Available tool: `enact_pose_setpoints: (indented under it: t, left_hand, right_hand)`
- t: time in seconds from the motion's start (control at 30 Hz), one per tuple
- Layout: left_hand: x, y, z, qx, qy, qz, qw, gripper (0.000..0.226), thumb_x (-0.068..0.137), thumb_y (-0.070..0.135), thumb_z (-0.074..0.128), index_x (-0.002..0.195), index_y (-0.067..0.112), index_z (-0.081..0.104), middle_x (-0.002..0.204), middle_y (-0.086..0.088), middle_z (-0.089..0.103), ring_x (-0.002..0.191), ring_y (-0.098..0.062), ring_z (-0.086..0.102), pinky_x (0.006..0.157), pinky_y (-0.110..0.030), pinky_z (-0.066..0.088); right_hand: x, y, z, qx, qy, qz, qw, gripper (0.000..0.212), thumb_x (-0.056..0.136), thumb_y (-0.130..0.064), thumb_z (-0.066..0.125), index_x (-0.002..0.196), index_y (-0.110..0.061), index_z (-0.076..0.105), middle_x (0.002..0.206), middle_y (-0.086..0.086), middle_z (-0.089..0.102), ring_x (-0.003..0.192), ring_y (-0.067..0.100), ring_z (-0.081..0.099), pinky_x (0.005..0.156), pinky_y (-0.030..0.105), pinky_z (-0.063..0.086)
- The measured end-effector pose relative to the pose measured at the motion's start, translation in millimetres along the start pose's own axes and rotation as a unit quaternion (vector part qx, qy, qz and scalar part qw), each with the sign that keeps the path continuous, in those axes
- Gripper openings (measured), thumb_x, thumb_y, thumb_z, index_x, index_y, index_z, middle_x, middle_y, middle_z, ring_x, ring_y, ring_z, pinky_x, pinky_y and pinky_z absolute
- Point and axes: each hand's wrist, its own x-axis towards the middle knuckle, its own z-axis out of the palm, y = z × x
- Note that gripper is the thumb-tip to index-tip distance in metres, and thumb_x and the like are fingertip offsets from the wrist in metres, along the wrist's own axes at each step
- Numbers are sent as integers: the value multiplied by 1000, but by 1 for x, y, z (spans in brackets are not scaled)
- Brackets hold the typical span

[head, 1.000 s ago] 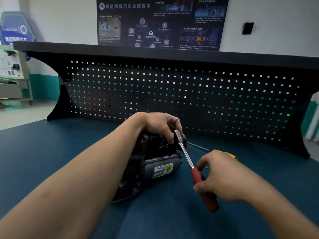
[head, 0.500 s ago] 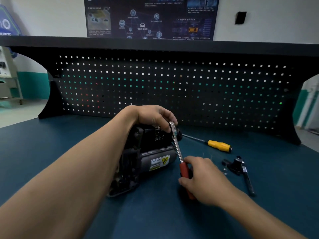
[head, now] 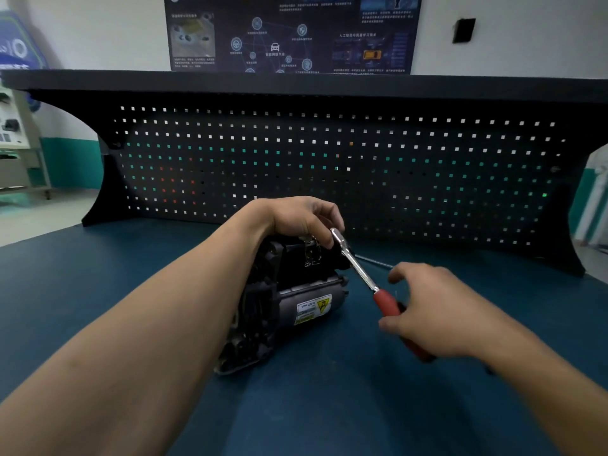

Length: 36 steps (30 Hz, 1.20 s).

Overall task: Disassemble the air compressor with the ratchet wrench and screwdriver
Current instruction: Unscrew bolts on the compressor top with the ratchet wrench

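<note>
The blue desk [head: 98, 307] fills the lower view, with a black pegboard [head: 427, 159] standing along its far edge and a dark poster [head: 289, 34] on the wall above. The compressor [head: 296, 291] lies on its side near the middle of the desk, its dark housing toward the person and the grey cylinder with the yellow warning label [head: 312, 309] facing right. The left hand [head: 296, 217] lies over the top of the compressor, its thumb and forefinger curled at the head of the ratchet [head: 362, 274], seemingly pinching it to keep it seated; the fastener beneath is hidden. The right hand [head: 437, 311] is on the ratchet's red handle, which runs under the palm. Its fingers [head: 399, 273] are only loosely curled, the forefinger lifted off, and motion blur makes the firmness of the grip hard to judge. The chrome shank slopes from the head down to the right, clear of the desk. Behind the right hand a thin shaft [head: 375, 261] lies on the desk, probably the screwdriver, its handle hidden. The job looks to be at an early stage: the compressor appears whole, with no cover or bracket visibly off, and one top fastener is being worked with the ratchet. Any remaining fasteners, the screwdriver work and the separating of the housing seem still to come.
</note>
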Motion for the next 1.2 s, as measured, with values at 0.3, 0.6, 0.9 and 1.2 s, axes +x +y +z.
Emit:
enact_pose_setpoints:
  t: [0.3, 0.6, 0.9, 1.2]
  left_hand:
    - [-1, 3, 2, 7, -24, -11, 1000, 29, 70, 9, 74, 95, 18, 62, 90, 4, 74, 83, -11, 67, 75, -23, 50]
    - [4, -2, -2, 16, -42, -19, 999, 28, 81, -3, 71, 96, 16, 58, 108, -15, 72, 94, -20, 67, 89, -36, 49]
    - [7, -3, 1, 21, -37, -32, 999, 43, 84, -11, 66, 123, -9, 49, 114, -23, 69, 106, -33, 63, 104, -53, 44]
    - [3, 2, 3, 26, -39, -34, 998, 40, 81, -5, 70, 119, 4, 60, 112, -12, 72, 108, -29, 67, 103, -42, 48]
  right_hand:
    - [-17, -5, -55, 139, 152, -49, 977, 26, 70, -49, 82, 85, -35, 67, 66, -10, 70, 53, 0, 64, 41, 22, 51]
    - [17, -28, -68, 225, 311, -141, 912, 22, 75, -35, 84, 82, -29, 65, 74, -12, 61, 60, 3, 58, 52, 14, 43]
    - [76, -65, -119, 138, 183, -162, 960, 25, 77, -35, 84, 89, -23, 66, 86, -3, 64, 76, 13, 62, 58, 27, 47]
    - [113, -93, -126, 133, 126, -182, 966, 21, 85, -28, 78, 83, -16, 60, 88, 5, 69, 81, 21, 70, 69, 33, 58]
